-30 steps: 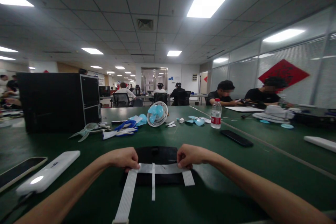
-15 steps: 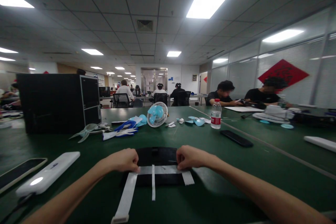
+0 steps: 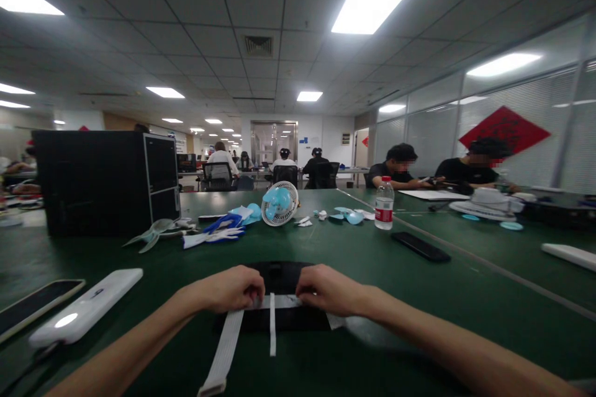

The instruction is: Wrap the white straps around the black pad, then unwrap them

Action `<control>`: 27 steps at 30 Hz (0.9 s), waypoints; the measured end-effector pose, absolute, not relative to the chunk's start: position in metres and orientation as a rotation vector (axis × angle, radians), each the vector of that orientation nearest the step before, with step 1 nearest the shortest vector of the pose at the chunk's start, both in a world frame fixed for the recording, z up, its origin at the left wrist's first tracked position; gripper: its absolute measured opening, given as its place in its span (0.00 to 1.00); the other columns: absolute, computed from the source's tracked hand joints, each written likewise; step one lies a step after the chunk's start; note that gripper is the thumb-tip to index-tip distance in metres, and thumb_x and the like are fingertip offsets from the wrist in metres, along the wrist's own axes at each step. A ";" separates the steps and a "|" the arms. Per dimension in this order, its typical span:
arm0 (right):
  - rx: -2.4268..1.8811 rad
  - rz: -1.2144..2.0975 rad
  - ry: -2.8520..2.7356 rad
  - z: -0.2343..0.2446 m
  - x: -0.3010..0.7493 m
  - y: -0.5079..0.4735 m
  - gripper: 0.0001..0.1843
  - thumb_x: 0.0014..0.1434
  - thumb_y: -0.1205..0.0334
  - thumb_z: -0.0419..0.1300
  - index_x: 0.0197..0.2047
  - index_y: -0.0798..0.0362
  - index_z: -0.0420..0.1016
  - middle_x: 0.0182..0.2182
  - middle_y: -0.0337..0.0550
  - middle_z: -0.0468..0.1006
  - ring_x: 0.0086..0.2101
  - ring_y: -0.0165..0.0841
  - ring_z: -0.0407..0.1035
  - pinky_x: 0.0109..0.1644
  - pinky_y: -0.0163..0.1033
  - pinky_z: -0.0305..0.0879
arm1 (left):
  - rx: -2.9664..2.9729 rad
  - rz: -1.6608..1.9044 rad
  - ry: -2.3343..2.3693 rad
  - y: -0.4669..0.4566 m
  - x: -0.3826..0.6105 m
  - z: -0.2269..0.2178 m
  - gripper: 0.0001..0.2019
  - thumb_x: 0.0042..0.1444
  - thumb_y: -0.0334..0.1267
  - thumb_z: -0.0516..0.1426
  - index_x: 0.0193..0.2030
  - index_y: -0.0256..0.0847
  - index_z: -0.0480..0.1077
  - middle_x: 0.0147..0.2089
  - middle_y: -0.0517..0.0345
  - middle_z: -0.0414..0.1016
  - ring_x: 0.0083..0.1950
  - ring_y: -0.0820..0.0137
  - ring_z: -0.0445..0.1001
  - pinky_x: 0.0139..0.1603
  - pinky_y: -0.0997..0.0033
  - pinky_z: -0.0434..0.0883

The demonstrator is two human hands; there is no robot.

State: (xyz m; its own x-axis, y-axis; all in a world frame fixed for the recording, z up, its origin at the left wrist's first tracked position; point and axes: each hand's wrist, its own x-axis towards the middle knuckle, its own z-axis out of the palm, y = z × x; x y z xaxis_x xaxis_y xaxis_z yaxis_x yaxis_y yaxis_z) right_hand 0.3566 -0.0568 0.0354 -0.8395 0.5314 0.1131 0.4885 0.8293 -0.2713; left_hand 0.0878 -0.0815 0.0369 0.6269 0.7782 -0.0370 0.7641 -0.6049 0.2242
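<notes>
1. Leftmost bit of the piece is a wide white strap, running toward the near edge of the green table. Looks like ribbed elastic, so I'd guess light, soft and stretchy. The end fitting seems the handiest spot to grab.
2. Left hand is next: fingers curled down at the silver strip, right by the top of that strap. Can't tell if it's pinching or just pressing.
3. Middle of the near side: the black pad lies on the table with the silver strip across it. My guess is the pad's the stiffer part, so hold it by its edges. The strip looks thin and shiny, maybe a bit slippery and easy to crease; I'd take it by the ends.
4. Narrow white band crosses the strip and hangs nearside. Probably floppy and weighs nothing.
5. Right hand is bent over the strip's right part, fingers curled too. Grip's hidden, can't say.
6. Far right, a clear bottle stands upright, red cap on. Can't make out the liquid level.
</notes>
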 end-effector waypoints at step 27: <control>-0.429 0.087 -2.947 0.023 0.331 -0.098 0.23 0.63 0.54 0.54 0.58 0.54 0.68 0.55 0.49 0.71 0.54 0.38 0.64 0.59 0.44 0.55 | 2.602 0.159 1.313 -0.082 0.093 0.036 0.07 0.51 0.37 0.57 0.38 0.45 0.72 0.38 0.62 0.72 0.40 0.70 0.70 0.36 0.75 0.63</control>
State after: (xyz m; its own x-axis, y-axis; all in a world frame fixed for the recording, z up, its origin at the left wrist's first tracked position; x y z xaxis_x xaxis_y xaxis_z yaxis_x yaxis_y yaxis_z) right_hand 0.3312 -0.0975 0.0233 -0.9458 0.2874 0.1513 0.2780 0.9572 -0.0806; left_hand 0.0926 -0.0821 0.0355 0.5943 0.8043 -0.0036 0.7803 -0.5755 0.2449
